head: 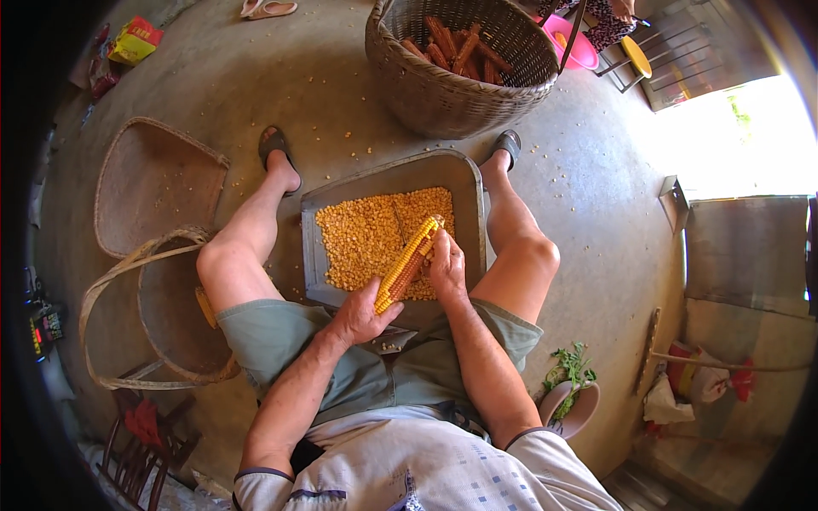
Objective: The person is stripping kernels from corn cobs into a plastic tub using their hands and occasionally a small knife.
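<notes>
A partly stripped ear of corn [401,271] slants above a metal scoop-shaped tray [470,211] between my knees. Yellow kernels still line its left side, while the right side shows bare reddish-brown cob. My left hand [367,313] grips the lower end. At the upper end my right hand [448,262] holds the ear, with the thumb and fingers against its right side. Loose corn kernels [358,236] cover much of the tray floor. A thin dark rod [397,220] sticks out among them, its lower part hidden behind the ear.
Ahead stands a large woven basket [441,105] holding bare cobs [457,48]. To the left are a scoop-shaped woven basket [160,185] and a handled basket [185,306]. A planter with greenery [569,389] stands right. Another person's hand [623,9] shows near a pink basin [578,48].
</notes>
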Tool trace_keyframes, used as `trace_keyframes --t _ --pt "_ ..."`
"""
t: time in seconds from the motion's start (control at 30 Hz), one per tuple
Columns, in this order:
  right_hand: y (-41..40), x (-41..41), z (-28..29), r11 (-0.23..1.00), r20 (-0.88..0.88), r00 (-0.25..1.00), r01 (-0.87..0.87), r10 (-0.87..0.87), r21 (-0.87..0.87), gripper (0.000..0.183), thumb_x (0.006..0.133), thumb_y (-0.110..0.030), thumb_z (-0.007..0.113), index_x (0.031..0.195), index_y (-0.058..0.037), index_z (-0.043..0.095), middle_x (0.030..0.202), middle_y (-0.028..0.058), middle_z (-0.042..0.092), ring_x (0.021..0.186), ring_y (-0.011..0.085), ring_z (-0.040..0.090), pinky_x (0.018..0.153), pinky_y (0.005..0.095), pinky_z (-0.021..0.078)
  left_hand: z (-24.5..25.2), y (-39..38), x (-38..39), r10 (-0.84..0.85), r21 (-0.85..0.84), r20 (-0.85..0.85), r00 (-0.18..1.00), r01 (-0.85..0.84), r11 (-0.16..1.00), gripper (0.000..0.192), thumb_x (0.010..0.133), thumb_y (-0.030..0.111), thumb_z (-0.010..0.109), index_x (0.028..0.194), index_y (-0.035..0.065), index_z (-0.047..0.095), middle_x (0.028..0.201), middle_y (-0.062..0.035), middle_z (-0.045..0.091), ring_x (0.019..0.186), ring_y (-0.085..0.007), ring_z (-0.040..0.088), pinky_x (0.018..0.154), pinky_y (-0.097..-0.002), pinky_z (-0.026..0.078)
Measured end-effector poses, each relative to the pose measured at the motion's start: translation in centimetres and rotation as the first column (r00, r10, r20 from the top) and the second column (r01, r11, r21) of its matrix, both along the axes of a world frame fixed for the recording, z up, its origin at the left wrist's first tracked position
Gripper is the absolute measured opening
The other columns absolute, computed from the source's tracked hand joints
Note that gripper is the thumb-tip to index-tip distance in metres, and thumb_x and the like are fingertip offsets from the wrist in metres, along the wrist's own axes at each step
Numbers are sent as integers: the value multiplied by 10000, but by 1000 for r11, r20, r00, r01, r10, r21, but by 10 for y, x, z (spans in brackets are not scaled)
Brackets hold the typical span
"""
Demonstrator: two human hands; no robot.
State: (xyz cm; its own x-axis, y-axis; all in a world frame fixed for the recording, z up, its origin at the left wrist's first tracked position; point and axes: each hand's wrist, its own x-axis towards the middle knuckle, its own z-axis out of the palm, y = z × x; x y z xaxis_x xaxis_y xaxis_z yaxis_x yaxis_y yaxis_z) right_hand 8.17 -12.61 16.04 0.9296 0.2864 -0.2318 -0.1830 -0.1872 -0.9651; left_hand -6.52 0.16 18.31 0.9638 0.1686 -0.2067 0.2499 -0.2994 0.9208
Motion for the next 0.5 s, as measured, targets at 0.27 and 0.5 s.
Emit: trace_keyframes --t 0.27,0.5 --pt "-3 10 9 999 -257 966 -27 16 -41 408 993 -396 444 857 -27 553 696 -7 466 608 89 409 540 264 366 -2 -3 1 -31 60 -38 999 34 998 394 827 210 707 1119 17 527 952 -206 658 893 -392 646 730 -419 513" --pt "2 6 8 974 -336 942 95 -20 207 370 989 -386 429 871 -65 570 727 -5 537 571 85 484 485 252 416 -3 1 -2 -19 -55 -52 998 16 998 409 844 206 698 1162 17 523 991 -177 659 907 -330 654 779 -383 507"
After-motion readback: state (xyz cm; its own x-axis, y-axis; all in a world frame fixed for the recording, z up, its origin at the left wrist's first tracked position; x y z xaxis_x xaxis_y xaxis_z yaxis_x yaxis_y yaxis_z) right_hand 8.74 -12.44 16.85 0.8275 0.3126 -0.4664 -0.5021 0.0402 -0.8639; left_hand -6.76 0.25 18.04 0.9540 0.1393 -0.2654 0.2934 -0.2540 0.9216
